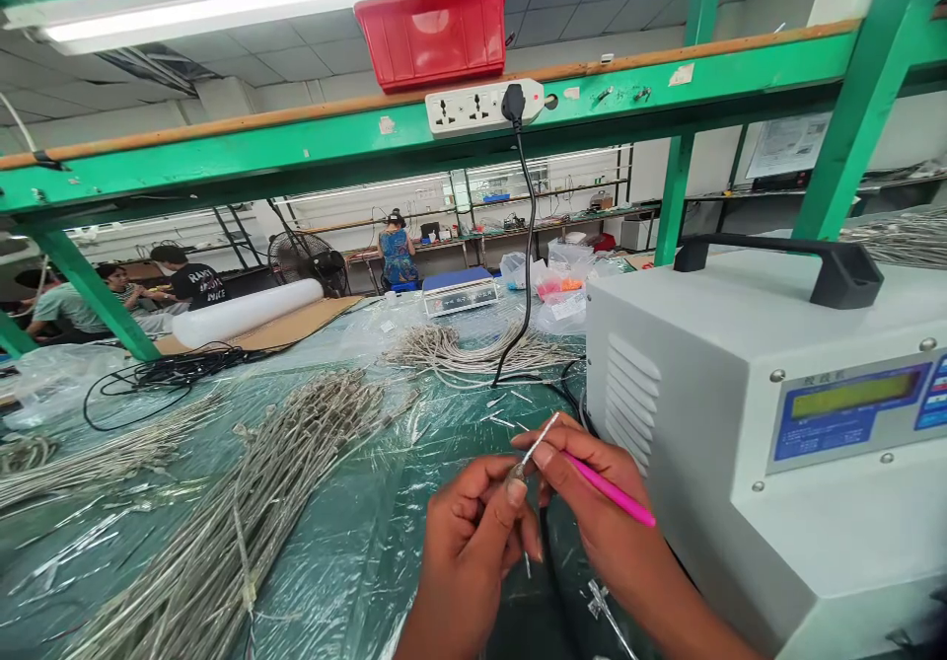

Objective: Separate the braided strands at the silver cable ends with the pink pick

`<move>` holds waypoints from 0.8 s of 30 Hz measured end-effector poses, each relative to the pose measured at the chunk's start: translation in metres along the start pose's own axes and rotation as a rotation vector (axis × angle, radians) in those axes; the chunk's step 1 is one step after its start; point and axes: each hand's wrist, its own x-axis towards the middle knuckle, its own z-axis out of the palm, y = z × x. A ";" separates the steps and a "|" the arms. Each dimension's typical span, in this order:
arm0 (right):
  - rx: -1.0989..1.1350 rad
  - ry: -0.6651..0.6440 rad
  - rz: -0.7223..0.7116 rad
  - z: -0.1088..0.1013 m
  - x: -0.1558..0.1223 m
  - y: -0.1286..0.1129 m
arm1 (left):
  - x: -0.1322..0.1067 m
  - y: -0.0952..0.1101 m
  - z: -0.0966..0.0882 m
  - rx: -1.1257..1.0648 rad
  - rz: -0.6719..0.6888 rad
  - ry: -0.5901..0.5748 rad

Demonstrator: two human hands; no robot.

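Pink-handled pick [611,487], slanting up-left, thin metal tip touching a small silver cable end [516,476]

I see bright ceiling tube lights [229,4] at eleven o'clock, glare on the plastic sheet [66,551] at eight, bowed edges.

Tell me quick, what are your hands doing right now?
Left hand: closed, pinching a small metal fitting on a thin silver wire.
Right hand: closed, holding a pink stick.
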 end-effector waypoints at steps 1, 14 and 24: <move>0.014 0.013 -0.018 -0.001 -0.001 0.002 | 0.000 0.000 0.000 -0.008 -0.010 0.009; -0.189 0.150 -0.643 -0.004 -0.020 0.013 | 0.000 -0.004 -0.006 0.013 0.020 0.024; -0.274 0.138 -0.663 -0.005 -0.019 0.014 | 0.001 -0.004 -0.003 -0.034 0.015 0.030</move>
